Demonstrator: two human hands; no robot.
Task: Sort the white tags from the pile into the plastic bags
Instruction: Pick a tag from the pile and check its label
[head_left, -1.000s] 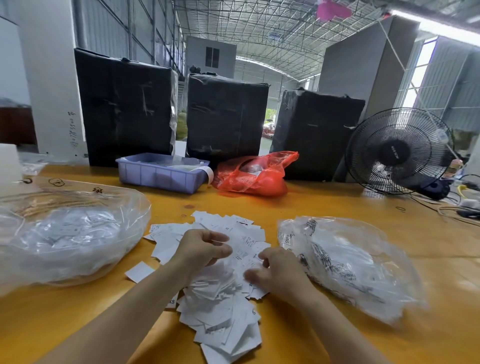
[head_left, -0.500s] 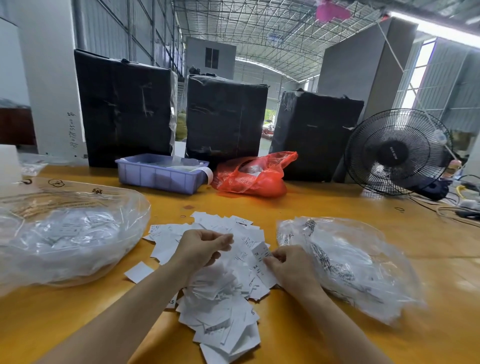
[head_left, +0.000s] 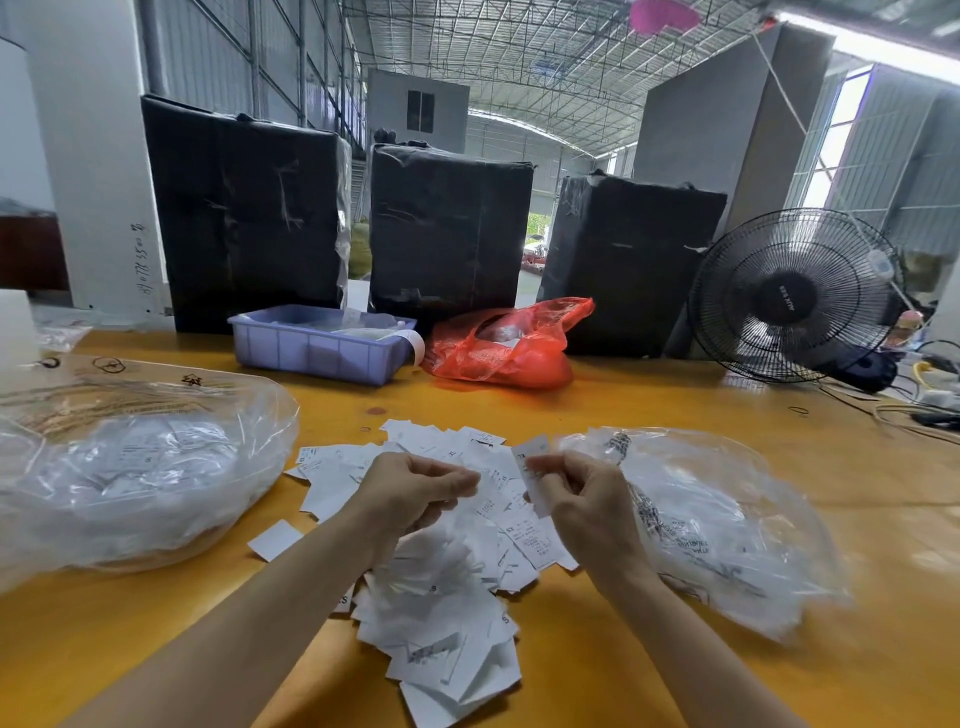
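Observation:
A loose pile of white tags (head_left: 441, 587) lies on the yellow table (head_left: 597, 665) in front of me. My right hand (head_left: 587, 499) pinches one white tag (head_left: 534, 470) and holds it upright above the pile. My left hand (head_left: 415, 493) hovers over the pile with curled fingers; some tags seem to be held under its fingers, though I cannot tell for sure. A clear plastic bag (head_left: 727, 525) with tags inside lies right of the pile. A larger clear plastic bag (head_left: 135, 467) full of tags lies at the left.
At the back of the table stand a purple plastic bin (head_left: 317, 348), a red plastic bag (head_left: 506, 345) and three black wrapped boxes (head_left: 447, 228). A black fan (head_left: 792, 296) and cables (head_left: 914, 410) occupy the far right.
My right hand has lifted a tag off the pile and raised it toward the left hand. The left hand has risen slightly. The bags have not moved.

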